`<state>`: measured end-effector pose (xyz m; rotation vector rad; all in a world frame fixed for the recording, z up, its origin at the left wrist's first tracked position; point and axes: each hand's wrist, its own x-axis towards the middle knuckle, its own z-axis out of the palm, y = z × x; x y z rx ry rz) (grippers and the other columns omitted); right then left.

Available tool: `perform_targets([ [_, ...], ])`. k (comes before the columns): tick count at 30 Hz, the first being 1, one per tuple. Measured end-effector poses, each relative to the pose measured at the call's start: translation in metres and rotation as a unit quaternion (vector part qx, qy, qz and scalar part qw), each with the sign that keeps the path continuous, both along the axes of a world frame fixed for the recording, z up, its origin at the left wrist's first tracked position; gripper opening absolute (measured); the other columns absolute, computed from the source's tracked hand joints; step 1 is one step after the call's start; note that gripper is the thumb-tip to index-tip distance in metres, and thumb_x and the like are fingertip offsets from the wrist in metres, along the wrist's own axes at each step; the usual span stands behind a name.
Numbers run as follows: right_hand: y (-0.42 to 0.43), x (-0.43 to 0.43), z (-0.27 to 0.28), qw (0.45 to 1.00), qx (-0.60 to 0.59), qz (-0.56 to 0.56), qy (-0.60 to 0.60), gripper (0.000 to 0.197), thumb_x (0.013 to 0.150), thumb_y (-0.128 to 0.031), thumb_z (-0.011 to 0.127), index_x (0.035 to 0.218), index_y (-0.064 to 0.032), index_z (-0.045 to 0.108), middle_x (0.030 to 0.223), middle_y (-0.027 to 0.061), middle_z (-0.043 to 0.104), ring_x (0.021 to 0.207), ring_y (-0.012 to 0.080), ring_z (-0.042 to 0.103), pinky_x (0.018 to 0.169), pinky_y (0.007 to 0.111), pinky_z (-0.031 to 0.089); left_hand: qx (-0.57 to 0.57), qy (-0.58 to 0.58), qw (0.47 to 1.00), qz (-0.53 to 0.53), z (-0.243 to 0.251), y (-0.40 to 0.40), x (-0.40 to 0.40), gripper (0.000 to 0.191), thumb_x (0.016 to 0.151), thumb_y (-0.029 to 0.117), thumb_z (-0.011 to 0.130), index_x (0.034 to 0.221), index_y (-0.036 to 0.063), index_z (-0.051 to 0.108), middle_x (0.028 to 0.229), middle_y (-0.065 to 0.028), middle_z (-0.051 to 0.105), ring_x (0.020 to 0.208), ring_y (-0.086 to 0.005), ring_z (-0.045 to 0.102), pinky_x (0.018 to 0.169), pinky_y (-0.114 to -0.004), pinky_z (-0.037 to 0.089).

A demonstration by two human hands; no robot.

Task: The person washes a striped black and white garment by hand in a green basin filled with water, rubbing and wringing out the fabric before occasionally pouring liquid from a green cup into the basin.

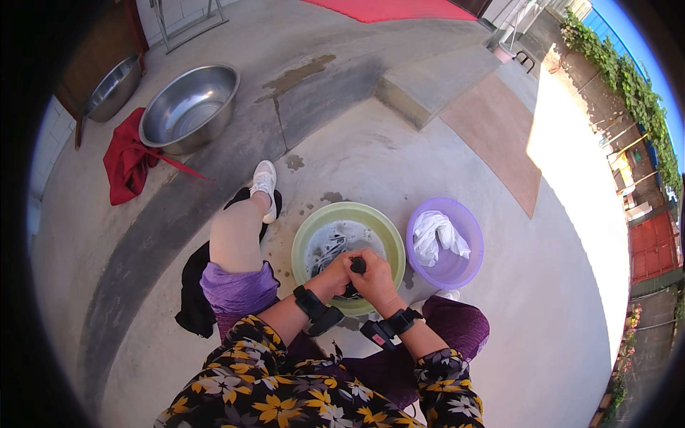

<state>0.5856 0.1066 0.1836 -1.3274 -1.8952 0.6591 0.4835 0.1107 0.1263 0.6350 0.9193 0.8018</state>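
Observation:
A green plastic basin [302, 227] stands on the concrete before me, holding sudsy water and dark wet cloth [330, 254]. Over its near part, my left hand [334, 275] and my right hand [373, 273] come together, both closed on a bunched piece of black cloth [357, 265]. Part of that cloth pokes up between my hands, and more hangs below them. Just right of the green basin is a purple plastic basin [476, 251] with a white wet cloth [436, 235] in it. Wrist straps with small devices sit on both my wrists.
A large steel basin [187, 109] and a red cloth [126, 155] lie at the upper left, with another steel basin [114, 88] behind. Black cloth [195, 289] lies beside my left leg. A concrete step [428, 85] and a brown mat [497, 134] are farther off.

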Motion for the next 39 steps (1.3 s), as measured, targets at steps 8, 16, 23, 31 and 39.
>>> perform_targets([
  [8, -0.006, -0.016, 0.021, 0.98, 0.148, 0.119, -0.063, 0.02, 0.072, -0.017, 0.06, 0.068, -0.0028, 0.046, 0.058, 0.0163, 0.051, 0.053, 0.0343, 0.051, 0.047, 0.039, 0.041, 0.044, -0.181, 0.982, -0.008, -0.018, -0.002, -0.008, 0.029, 0.085, 0.027, 0.038, 0.084, 0.0042, 0.056, 0.075, -0.0017, 0.055, 0.062, -0.0092, 0.05, 0.056, -0.023, 0.04],
  [16, -0.01, -0.008, 0.002, 0.982, 0.115, 0.09, -0.116, 0.021, 0.067, -0.016, 0.062, 0.063, -0.0051, 0.044, 0.063, 0.0139, 0.048, 0.06, 0.032, 0.05, 0.053, 0.038, 0.04, 0.111, -0.01, 0.993, -0.037, 0.013, -0.006, 0.006, 0.026, 0.086, 0.028, 0.039, 0.087, 0.0066, 0.054, 0.083, -0.001, 0.054, 0.068, -0.0103, 0.048, 0.061, -0.027, 0.04],
  [23, 0.012, 0.006, -0.005, 0.994, 0.068, -0.014, -0.08, 0.023, 0.071, -0.018, 0.062, 0.066, -0.0025, 0.045, 0.06, 0.0157, 0.05, 0.055, 0.0348, 0.049, 0.048, 0.04, 0.039, -0.025, -0.034, 0.998, 0.048, -0.006, -0.003, 0.011, 0.029, 0.087, 0.028, 0.037, 0.088, 0.0045, 0.055, 0.083, -0.0035, 0.055, 0.072, -0.0112, 0.05, 0.063, -0.025, 0.04],
  [31, 0.028, 0.016, 0.0, 0.994, 0.005, -0.083, -0.067, 0.024, 0.075, -0.022, 0.059, 0.065, -0.0024, 0.048, 0.057, 0.0168, 0.052, 0.054, 0.0354, 0.051, 0.048, 0.041, 0.04, -0.048, -0.103, 0.994, 0.002, 0.01, -0.005, 0.013, 0.024, 0.086, 0.023, 0.04, 0.086, 0.0035, 0.055, 0.08, -0.002, 0.056, 0.072, -0.0085, 0.052, 0.062, -0.022, 0.042],
  [39, 0.031, 0.024, -0.006, 0.99, -0.049, -0.112, -0.071, 0.017, 0.07, -0.015, 0.06, 0.07, -0.0045, 0.047, 0.06, 0.0151, 0.052, 0.057, 0.0349, 0.052, 0.052, 0.04, 0.042, -0.025, -0.071, 0.997, -0.025, 0.015, -0.007, 0.013, 0.031, 0.087, 0.028, 0.036, 0.084, 0.0037, 0.055, 0.08, -0.0017, 0.055, 0.068, -0.0083, 0.05, 0.065, -0.026, 0.04],
])
